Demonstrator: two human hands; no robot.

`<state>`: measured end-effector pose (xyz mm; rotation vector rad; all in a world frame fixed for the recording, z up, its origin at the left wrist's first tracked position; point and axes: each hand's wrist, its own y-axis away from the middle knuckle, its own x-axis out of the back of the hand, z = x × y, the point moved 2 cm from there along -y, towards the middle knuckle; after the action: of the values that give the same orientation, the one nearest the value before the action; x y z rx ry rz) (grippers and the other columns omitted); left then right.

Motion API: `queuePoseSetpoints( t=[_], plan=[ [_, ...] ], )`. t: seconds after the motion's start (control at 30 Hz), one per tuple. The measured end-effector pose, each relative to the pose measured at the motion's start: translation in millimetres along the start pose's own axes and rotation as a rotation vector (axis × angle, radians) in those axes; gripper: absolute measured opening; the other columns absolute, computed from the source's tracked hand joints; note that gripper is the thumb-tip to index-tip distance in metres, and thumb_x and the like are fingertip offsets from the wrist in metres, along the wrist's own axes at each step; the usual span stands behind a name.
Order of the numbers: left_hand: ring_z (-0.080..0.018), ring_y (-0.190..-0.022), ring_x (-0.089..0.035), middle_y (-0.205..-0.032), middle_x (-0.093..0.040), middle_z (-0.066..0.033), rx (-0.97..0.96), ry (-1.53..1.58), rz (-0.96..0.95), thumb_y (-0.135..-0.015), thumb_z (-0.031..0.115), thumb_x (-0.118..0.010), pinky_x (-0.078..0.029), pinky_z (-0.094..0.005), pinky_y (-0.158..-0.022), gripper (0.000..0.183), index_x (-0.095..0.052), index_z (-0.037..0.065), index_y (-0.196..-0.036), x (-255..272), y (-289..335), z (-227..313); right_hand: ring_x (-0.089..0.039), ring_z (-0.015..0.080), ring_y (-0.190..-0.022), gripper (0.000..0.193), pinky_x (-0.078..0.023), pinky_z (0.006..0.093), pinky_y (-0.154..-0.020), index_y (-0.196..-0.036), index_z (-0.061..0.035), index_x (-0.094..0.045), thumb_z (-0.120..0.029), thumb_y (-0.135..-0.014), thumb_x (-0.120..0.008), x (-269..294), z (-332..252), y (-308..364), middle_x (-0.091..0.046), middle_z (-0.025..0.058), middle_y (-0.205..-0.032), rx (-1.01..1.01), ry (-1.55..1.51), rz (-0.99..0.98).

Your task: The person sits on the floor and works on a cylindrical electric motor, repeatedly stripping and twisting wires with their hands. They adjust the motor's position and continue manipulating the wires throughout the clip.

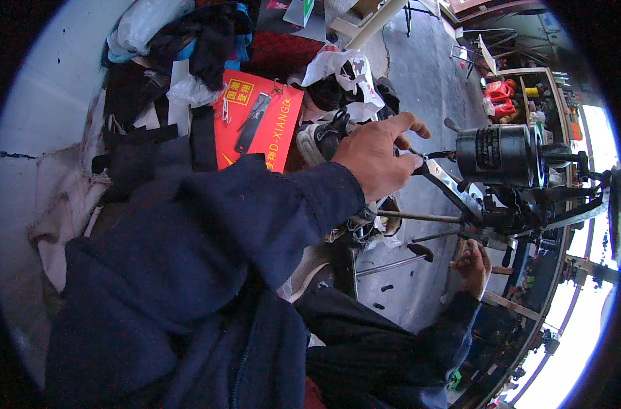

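My left hand is at the needle end of a black shoe-sewing machine. Its index finger arches forward, while the thumb and another finger close around a small dark piece I cannot make out. Beneath this hand lies a grey and black sneaker, partly hidden by it. My right hand is lower and to the right, with bent fingers against the rim of the machine's hand wheel. The hand covers part of that rim.
A red printed sheet bears a dark flat tool. White and black shoes are piled beyond it. Metal rods jut from the machine. At the far right stands a wooden shelf with red containers.
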<state>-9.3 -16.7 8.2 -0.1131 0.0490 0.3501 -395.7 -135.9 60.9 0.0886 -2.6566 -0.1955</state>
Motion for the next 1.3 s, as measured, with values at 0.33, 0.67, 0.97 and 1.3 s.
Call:
queuePoseSetpoints(
  t=[0.33,0.67,0.97,1.3],
  plan=[
    [-0.0155,-0.076,-0.059,-0.097,-0.068,-0.0060,-0.153,0.071,0.048,-0.080,0.017,-0.077,-0.051,-0.0305,-0.074,0.038,-0.070,0.012,-0.117,-13.3,-14.1,6.8,-0.058,0.0121,-0.061,0.021,-0.049,0.0272,-0.057,-0.107,-0.0005,-0.065,-0.019,-0.097,-0.064,-72.1,-27.1,53.0,-0.060,0.0041,-0.073,-0.019,0.025,-0.230],
    [-0.0115,-0.074,-0.065,-0.084,-0.072,-0.0074,-0.171,0.007,0.054,-0.089,0.014,-0.071,-0.049,-0.0278,-0.068,0.018,-0.073,0.004,-0.104,-7.4,-15.0,16.0,-0.060,0.0121,-0.065,0.025,-0.049,0.0257,-0.060,-0.104,0.0016,-0.065,-0.022,-0.097,-0.063,-85.9,-39.8,58.0,-0.062,0.0048,-0.076,0.019,0.026,-0.317],
    [-0.0071,-0.062,-0.044,-0.064,-0.051,-0.0009,-0.188,-0.119,0.037,-0.093,0.008,-0.057,-0.036,-0.0275,-0.056,0.011,-0.058,0.002,-0.084,-3.6,-8.3,27.9,-0.057,0.0093,-0.065,0.024,-0.049,0.0250,-0.059,-0.102,0.0013,-0.066,-0.022,-0.097,-0.064,-85.2,-45.2,63.0,-0.061,0.0017,-0.079,0.016,-0.069,-0.331],
    [-0.0111,-0.064,-0.051,-0.067,-0.055,-0.0062,-0.236,-0.217,0.007,-0.089,0.007,-0.054,-0.043,-0.0294,-0.059,0.010,-0.061,0.000,-0.090,-4.9,-7.5,36.1,-0.057,0.0080,-0.070,0.021,-0.049,0.0253,-0.063,-0.099,0.0004,-0.065,-0.020,-0.098,-0.064,-76.8,-53.7,69.2,-0.061,0.0012,-0.078,0.145,-0.062,-0.229]
  ],
)
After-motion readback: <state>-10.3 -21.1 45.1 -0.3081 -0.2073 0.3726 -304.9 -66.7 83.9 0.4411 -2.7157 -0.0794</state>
